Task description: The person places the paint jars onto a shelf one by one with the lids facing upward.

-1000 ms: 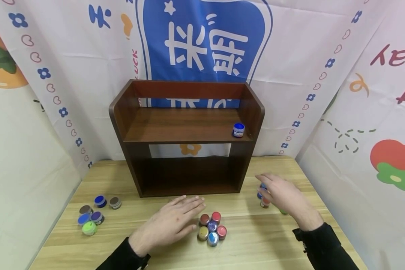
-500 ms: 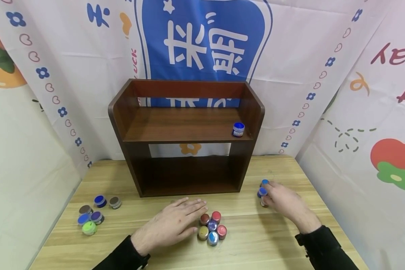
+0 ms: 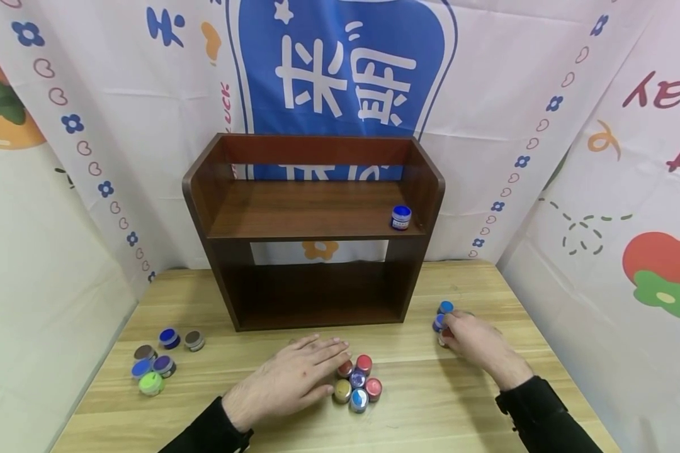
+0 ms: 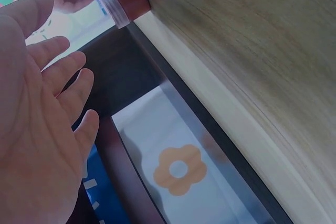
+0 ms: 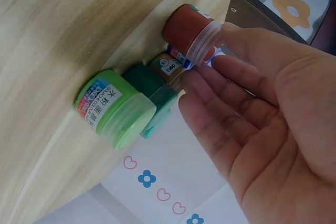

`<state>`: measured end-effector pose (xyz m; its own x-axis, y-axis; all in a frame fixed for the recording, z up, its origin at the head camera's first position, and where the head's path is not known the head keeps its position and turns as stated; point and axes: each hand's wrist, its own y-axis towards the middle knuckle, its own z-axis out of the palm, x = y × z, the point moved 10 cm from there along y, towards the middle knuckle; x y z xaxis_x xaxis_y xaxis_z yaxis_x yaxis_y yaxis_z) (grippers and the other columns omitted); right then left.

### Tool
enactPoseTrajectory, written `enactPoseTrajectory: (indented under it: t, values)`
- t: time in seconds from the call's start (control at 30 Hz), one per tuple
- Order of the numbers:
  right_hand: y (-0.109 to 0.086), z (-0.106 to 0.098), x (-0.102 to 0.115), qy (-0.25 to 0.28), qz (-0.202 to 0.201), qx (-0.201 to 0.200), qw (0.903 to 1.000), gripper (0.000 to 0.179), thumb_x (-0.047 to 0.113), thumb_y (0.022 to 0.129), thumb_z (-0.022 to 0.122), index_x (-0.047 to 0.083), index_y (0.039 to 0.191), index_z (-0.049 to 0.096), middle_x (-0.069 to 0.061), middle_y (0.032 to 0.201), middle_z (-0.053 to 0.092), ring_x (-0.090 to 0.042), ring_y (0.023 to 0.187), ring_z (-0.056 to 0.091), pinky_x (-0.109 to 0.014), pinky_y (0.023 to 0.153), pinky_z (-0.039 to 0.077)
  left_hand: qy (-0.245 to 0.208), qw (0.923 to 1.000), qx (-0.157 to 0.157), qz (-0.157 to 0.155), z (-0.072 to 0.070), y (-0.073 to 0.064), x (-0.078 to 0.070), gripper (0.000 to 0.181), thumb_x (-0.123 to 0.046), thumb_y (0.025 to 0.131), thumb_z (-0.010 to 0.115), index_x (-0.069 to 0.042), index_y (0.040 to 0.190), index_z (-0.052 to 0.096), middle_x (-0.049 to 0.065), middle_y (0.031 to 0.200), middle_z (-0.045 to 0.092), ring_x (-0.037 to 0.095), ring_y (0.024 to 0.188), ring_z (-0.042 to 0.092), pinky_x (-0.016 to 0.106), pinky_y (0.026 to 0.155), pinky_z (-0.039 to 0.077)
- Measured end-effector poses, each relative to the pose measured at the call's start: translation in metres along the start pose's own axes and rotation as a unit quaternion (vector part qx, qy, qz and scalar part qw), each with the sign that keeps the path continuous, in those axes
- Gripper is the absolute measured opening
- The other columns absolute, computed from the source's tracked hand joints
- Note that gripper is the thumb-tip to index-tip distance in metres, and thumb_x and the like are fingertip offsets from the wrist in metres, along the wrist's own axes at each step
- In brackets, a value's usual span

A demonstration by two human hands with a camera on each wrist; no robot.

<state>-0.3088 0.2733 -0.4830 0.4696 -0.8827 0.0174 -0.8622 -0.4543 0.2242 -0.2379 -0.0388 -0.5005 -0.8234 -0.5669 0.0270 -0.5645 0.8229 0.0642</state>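
1. By the right hand (image 3: 484,345), the red-brown jar (image 5: 185,28) at the right side of the tabletop (image 3: 408,396) is pinched near its clear lid (image 5: 202,44), between thumb and fingers (image 5: 244,75). A part of this contact is hidden, so the firmness cannot be judged.
2. Because a lid may turn or come loose, the hold would better be taken lower, on the body, if space allows it.
3. Close by, a light green jar (image 5: 107,103), a dark green jar (image 5: 146,84), a brown jar (image 5: 167,68) and two blue-lidded jars (image 3: 445,307) are placed. A straight lift is therefore advised, so that none is toppled.
4. By the left hand (image 3: 289,377) nothing is grasped: its fingers are extended, just beside the middle cluster of jars (image 3: 357,379), which should not be brushed.
5. The jar should be held upright, and the wooden shelf (image 3: 311,207) nearby should not be bumped.
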Motion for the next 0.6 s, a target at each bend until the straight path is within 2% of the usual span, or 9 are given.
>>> enactPoseTrajectory:
  t: [0.13,0.27,0.43,0.6]
  values:
    - [0.0,0.001,-0.001,0.005,0.0,0.004,1.0,0.024,0.012,0.101,0.093,0.013,0.096,0.07,0.005,0.088,0.065,-0.008,0.08,0.063,-0.028,0.065,0.061,-0.003,1.0,0.002,-0.002,0.0,0.0,0.001,0.063,-0.048,0.124,0.056,-0.021,0.18,0.049,-0.003,0.189,0.048,0.017,0.174,0.05,0.051,0.144,0.045]
    - [0.0,0.002,0.002,0.006,-0.019,0.005,0.9998,0.026,0.007,0.102,0.091,0.014,0.093,0.068,0.006,0.086,0.062,-0.006,0.078,0.055,-0.024,0.062,0.055,-0.01,0.9999,0.008,-0.007,0.001,0.0,0.002,0.063,-0.048,0.124,0.056,-0.022,0.181,0.049,-0.004,0.189,0.047,0.018,0.174,0.049,0.052,0.144,0.044]
    - [0.0,0.006,0.007,0.034,-0.048,0.036,0.9976,0.028,-0.003,0.098,0.089,0.016,0.094,0.068,0.007,0.089,0.061,-0.003,0.081,0.05,-0.018,0.066,0.047,-0.018,0.9997,0.016,-0.01,0.003,0.001,0.003,0.063,-0.048,0.124,0.056,-0.022,0.181,0.048,-0.004,0.19,0.046,0.018,0.175,0.048,0.052,0.145,0.043]
    - [0.0,0.009,0.012,0.049,-0.083,0.056,0.9938,0.027,-0.01,0.097,0.084,0.014,0.097,0.073,0.006,0.092,0.065,-0.002,0.083,0.051,-0.019,0.069,0.049,-0.019,0.9996,0.019,-0.01,0.004,0.002,0.003,0.063,-0.048,0.124,0.056,-0.022,0.181,0.048,-0.003,0.19,0.045,0.018,0.175,0.047,0.052,0.145,0.043]
